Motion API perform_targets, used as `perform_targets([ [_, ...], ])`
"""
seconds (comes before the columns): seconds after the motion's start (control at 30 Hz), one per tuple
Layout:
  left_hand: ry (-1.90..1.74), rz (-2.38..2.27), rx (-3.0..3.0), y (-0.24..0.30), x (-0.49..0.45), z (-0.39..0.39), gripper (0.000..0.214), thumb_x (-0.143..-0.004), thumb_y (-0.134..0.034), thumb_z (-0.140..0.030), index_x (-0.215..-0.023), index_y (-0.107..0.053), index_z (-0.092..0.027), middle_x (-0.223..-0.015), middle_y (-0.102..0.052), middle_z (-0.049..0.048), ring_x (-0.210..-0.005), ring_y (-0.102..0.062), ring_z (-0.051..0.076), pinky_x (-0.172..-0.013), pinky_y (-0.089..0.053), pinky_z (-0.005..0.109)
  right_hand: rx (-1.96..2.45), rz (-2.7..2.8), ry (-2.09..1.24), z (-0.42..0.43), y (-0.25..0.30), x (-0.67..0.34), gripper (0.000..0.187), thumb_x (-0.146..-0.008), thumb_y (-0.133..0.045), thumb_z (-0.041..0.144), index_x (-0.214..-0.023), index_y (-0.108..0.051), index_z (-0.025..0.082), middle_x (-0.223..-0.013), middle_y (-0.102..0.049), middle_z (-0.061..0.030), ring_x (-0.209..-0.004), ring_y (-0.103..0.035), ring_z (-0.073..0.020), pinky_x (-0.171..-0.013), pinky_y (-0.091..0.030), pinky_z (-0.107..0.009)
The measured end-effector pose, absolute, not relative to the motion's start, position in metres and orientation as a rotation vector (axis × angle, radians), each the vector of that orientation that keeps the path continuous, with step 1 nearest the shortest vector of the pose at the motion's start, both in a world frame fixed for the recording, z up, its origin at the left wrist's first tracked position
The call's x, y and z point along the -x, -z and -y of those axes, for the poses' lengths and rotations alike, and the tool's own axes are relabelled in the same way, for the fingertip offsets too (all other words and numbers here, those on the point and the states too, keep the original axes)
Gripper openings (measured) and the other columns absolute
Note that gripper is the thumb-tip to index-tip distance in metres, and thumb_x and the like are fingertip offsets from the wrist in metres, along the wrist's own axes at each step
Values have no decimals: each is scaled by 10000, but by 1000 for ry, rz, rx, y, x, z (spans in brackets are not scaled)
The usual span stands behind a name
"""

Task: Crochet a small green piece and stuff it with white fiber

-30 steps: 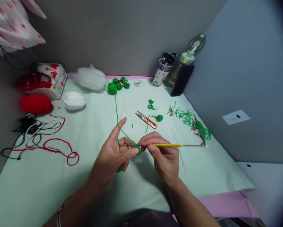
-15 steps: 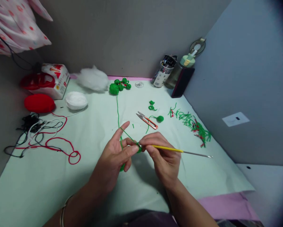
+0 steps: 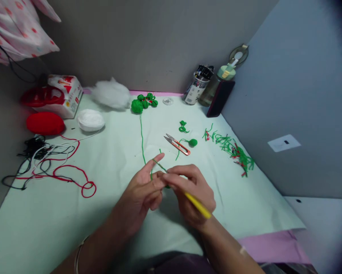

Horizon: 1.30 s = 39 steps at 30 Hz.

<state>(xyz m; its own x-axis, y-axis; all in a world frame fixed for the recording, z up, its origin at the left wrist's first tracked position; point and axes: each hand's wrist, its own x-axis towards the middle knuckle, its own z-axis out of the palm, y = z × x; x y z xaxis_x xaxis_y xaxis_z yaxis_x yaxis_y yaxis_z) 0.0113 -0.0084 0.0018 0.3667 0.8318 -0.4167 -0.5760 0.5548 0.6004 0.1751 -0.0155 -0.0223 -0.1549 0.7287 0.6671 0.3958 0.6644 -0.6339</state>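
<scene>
One yellow hook handle (image 3: 198, 205) slants, slightly blurred.

From here I see a yellow hook (image 3: 198, 205), green yarn (image 3: 137, 106), 1 red skein (image 3: 45, 123), 1 white skein (image 3: 91, 120), red-spotted pale pink cloth (image 3: 19, 36).

Two hands (image 3: 140, 192), one yellow hook (image 3: 198, 205)

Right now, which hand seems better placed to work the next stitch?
Probably the right hand: it holds the yellow-handled hook, pointed toward the left hand, whose raised finger carries the green yarn.
</scene>
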Motion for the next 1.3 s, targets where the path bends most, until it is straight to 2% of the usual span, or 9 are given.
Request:
perform_targets([
  [0.17,-953,-754,-385,-5,-4,3,688,-824,-818,-138,-1459,-555,-150,-809,-596,-66,-428,-215,-32,-400,-277,122,867,1310,-851,3,13,-176,177,-1019,-656,187,-1014,-818,259,-816,-707,-13,-737,-649,-149,-678,-542,-297],
  [0.33,-1053,-850,-570,-1,-9,6,767,-835,-840,-192,-1517,-492,-240,-893,-640,-39,-445,-398,-6,-400,-320,133,779,1137,-1237,-1,19,-171,122,-997,-713,290,-971,-829,266,-863,-703,-19,-693,-642,-128,-636,-545,-276],
  [0.5,-1040,-870,-596,0,-12,8,849,-832,-834,-205,-1569,-414,-208,-863,-653,-30,-454,-418,13,-401,-331,137,805,1146,-1175,1,25,-169,113,-988,-724,279,-981,-836,277,-896,-711,-21,-718,-639,-126,-656,-547,-275],
  [0.67,-974,-801,-439,-5,-5,4,708,-830,-802,-156,-1483,-530,-146,-860,-620,-45,-419,-242,-34,-405,-307,133,860,1098,-1096,-1,21,-174,106,-970,-741,300,-942,-828,246,-838,-709,-16,-669,-635,-126,-630,-543,-276],
  [0.77,-949,-765,-382,-6,-2,3,629,-848,-775,-131,-1446,-582,-148,-864,-625,-37,-432,-211,-32,-416,-303,132,866,1046,-1155,-4,18,-177,116,-946,-762,308,-898,-824,223,-794,-704,-19,-640,-636,-125,-603,-545,-268],
  [0.97,-970,-758,-390,-5,-4,4,581,-854,-787,-135,-1410,-620,-166,-844,-612,-49,-443,-234,-29,-429,-296,134,862,907,-1345,-7,14,-176,141,-917,-787,334,-850,-803,211,-729,-701,-16,-568,-580,-108,-510,-501,-230],
  [1.03,-984,-789,-459,-3,-6,4,622,-844,-812,-165,-1428,-598,-181,-843,-613,-51,-435,-278,-28,-422,-286,141,833,975,-1324,-6,15,-173,133,-937,-771,335,-870,-811,226,-762,-711,-15,-590,-593,-111,-537,-514,-239],
  [1.2,-1023,-914,-640,1,-11,7,721,-831,-845,-215,-1481,-531,-219,-847,-613,-55,-461,-437,12,-433,-318,175,865,1251,-1064,-1,22,-170,95,-961,-753,290,-953,-843,260,-910,-775,-47,-817,-685,-173,-707,-567,-308],
  [1.3,-1030,-954,-680,2,-11,7,679,-852,-827,-244,-1469,-544,-233,-894,-624,-42,-475,-455,22,-442,-331,196,876,1172,-1120,-1,23,-173,104,-969,-745,318,-969,-832,261,-884,-771,-33,-717,-661,-146,-670,-557,-293],
])
